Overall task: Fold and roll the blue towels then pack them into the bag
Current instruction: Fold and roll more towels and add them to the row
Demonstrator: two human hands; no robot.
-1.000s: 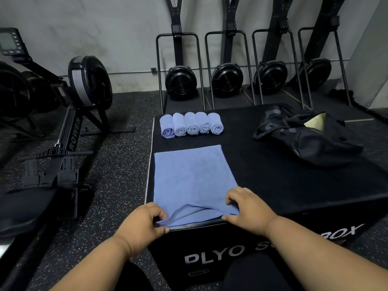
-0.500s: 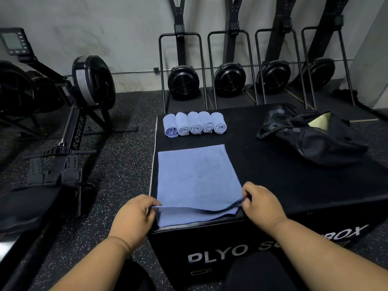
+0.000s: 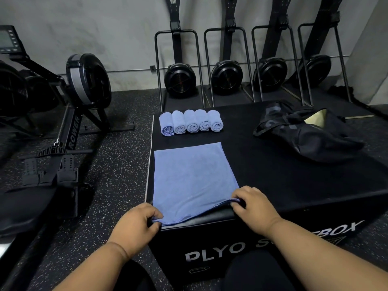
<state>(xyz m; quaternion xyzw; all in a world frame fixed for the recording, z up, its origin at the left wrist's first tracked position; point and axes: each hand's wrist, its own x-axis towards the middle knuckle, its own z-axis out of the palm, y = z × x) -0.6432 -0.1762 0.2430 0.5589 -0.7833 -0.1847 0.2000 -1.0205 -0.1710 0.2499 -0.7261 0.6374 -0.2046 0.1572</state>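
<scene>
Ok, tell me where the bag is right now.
In the head view the bag lies on the far right of the plyo box top, apart from the row of rolled towels to its left.

The right hand hides part of the plyo box lettering.

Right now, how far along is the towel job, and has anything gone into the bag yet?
Done: five rolled towels sit in a row at the far side of the plyo box. In hand: the left hand and right hand pinch the near corners of a flat blue towel, not yet rolled. Left: rolling it and packing. The black bag shows no blue towel at its opening.
</scene>
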